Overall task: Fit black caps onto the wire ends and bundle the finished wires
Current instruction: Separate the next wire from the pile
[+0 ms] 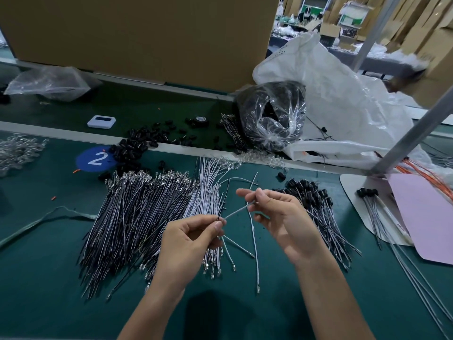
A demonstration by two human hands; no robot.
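Two bare hands are shown above a green desk (49, 278) near the centre of the frame. By the left hand (190, 238), a black wire (224, 200) and one end of a white wire (239, 210) are pinched between thumb and forefinger, the grip being closed on both; the black wire rises steeply from the fingertips. The other end of the white wire is held by the right hand (279, 217), whose thumb and forefinger are closed on it while the remaining fingers are loosely curled. A large fan of uncapped black wires (127, 222) is spread on the desk at centre left, with a narrower sheaf of white wires (207, 190) just beside it, partly hidden behind the left hand. Wires already fitted with black caps (316, 200) are heaped at centre right, behind the right hand. Loose black caps (133, 148) are scattered along the grey rail in the upper middle, next to a blue disc marked "2" (94, 159). A clear bag of black parts (272, 114) is seen in the upper centre, resting against a white sack (343, 99). A pink sheet (424, 217) is seen at the right edge, and a small white device (101, 121) at upper left.
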